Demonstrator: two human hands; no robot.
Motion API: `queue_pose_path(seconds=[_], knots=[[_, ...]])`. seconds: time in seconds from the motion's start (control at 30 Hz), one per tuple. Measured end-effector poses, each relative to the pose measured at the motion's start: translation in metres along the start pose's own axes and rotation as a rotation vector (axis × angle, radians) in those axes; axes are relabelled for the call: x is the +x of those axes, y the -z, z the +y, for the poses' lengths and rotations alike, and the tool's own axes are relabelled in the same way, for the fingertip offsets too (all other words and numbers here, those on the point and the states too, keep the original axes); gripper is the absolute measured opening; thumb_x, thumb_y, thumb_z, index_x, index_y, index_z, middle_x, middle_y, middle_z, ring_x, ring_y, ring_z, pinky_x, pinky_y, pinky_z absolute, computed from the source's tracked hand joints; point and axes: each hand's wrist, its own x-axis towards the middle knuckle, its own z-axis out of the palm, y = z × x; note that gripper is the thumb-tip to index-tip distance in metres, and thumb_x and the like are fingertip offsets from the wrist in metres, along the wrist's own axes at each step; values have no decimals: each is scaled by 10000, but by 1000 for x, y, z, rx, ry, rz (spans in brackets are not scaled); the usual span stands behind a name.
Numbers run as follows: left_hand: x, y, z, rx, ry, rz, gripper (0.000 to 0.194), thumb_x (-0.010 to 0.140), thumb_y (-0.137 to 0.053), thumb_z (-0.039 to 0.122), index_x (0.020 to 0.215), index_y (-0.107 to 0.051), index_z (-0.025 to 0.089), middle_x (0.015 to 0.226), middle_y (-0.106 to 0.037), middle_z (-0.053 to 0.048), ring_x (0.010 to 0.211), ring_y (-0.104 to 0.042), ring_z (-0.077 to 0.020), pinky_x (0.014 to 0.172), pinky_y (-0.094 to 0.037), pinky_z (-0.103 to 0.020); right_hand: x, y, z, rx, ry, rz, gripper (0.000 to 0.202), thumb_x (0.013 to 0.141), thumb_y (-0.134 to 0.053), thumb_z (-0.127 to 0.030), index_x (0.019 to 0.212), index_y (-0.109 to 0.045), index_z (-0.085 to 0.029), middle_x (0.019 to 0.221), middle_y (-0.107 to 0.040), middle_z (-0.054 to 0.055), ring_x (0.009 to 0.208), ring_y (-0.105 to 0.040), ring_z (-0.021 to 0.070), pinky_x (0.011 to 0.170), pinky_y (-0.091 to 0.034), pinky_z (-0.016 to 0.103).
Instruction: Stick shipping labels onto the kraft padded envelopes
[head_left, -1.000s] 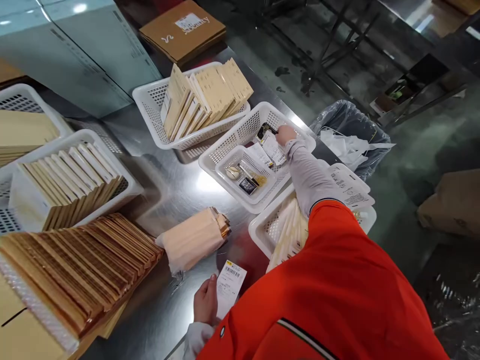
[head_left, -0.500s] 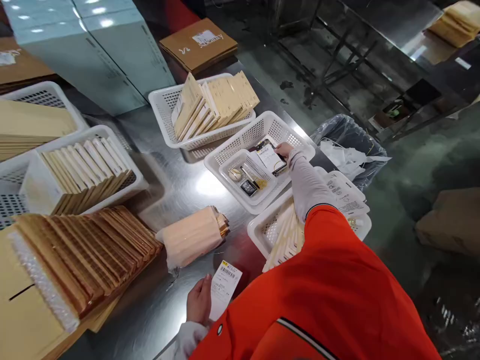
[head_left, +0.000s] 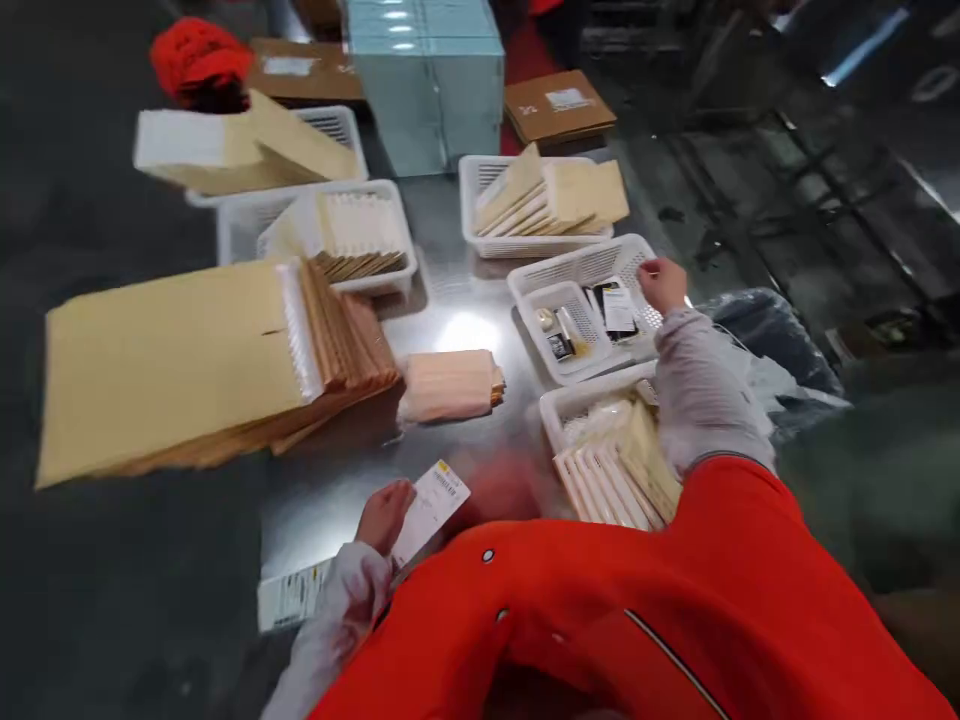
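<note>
My left hand grips a white paper slip with a barcode and a yellow corner, low over the metal table. My right hand is closed at the right rim of a white plastic basket; whatever its fingers may hold is hidden. In that basket lie a dark packet with a white label and a smaller white tray of small items. One is a round pale piece, another a small black square.
Below is a basket of padded packets. A pink-wrapped bundle lies mid-table, beside stacked padded envelopes. Envelope-filled baskets and pale blue boxes stand behind. A plastic-lined bin is at the right.
My right hand has come away from the labelled packet and moved to the basket's right rim. The packet stays in the basket. My left hand still holds the slip; the view has turned left.
</note>
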Motion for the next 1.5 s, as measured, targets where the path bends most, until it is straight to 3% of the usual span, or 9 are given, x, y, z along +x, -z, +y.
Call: queue_pose_path(seconds=[0.17, 0.33, 0.53, 0.67, 0.8, 1.0, 1.2, 1.37, 1.5], knots=[[-26, 79, -18, -150, -2, 26, 466, 470, -883, 551, 553, -650, 156, 560, -607, -33, 543, -511, -136, 513, -375, -235, -83, 15, -45, 125, 301, 82, 633, 909, -397, -869, 959, -809, -391, 1040, -793, 236, 1162, -756, 375, 1071, -553, 564], [-50, 206, -64, -160, -120, 301, 376, 617, -909, 432, 605, -683, 132, 580, -640, -20, 537, -545, -131, 511, -399, -222, -220, -2, -133, 285, 546, -119, 374, 831, -590, -803, 801, -749, -466, 924, -778, 237, 1014, -787, 385, 873, -590, 599], [-47, 410, -125, 61, -517, 992, 444, 988, -589, 318, 802, -670, -77, 708, -629, 37, 785, -670, -65, 781, -443, -193, -441, -139, -270, 348, 639, -605, 270, 804, -714, -646, 735, -752, -387, 917, -814, 116, 913, -793, 361, 899, -630, 553], [-52, 489, -137, 75, -627, 1130, 508, 1047, -402, 326, 811, -608, -74, 838, -668, 19, 1014, -716, -107, 875, -421, -213, -573, -225, -365, 480, 518, -903, 265, 789, -799, -571, 768, -768, -309, 940, -823, 70, 966, -788, 325, 972, -638, 518], [-66, 494, -134, 1, -754, 898, 496, 1046, -436, 428, 802, -610, 33, 817, -670, 40, 962, -720, -98, 784, -410, -191, -639, -230, -464, 886, 548, -892, 602, 819, -779, -701, 1267, -744, -301, 1291, -765, 85, 1173, -742, 276, 1024, -627, 457], [-47, 454, -130, -218, -812, 566, 400, 965, -719, 405, 677, -610, 152, 611, -588, 36, 636, -592, -104, 623, -427, -210, -621, -186, -564, 990, 609, -510, 747, 833, -812, -690, 1457, -651, -311, 1363, -713, 79, 1284, -676, 286, 1036, -603, 410], [-2, 452, -102, -198, -798, 26, 442, 724, -867, 579, 787, -747, 159, 801, -753, -52, 791, -671, -195, 758, -525, -277, -587, -199, -567, 1046, 634, -238, 543, 819, -802, -677, 955, -807, -151, 934, -793, 78, 882, -724, 222, 808, -573, 314], [44, 464, -49, -224, -587, -500, 667, 656, -855, 778, 834, -783, 139, 827, -769, -98, 796, -691, -217, 770, -552, -316, -551, -195, -569, 1084, 486, -168, 581, 759, -841, -689, 918, -791, -132, 882, -782, 73, 816, -697, 197, 736, -542, 286], [70, 467, -15, -130, -522, -688, 591, 523, -1002, 614, 793, -792, 131, 789, -777, -87, 740, -692, -210, 717, -552, -311, -514, -173, -575, 1188, 386, -71, 613, 713, -879, -700, 950, -759, -147, 953, -784, 87, 889, -708, 212, 788, -580, 312]])
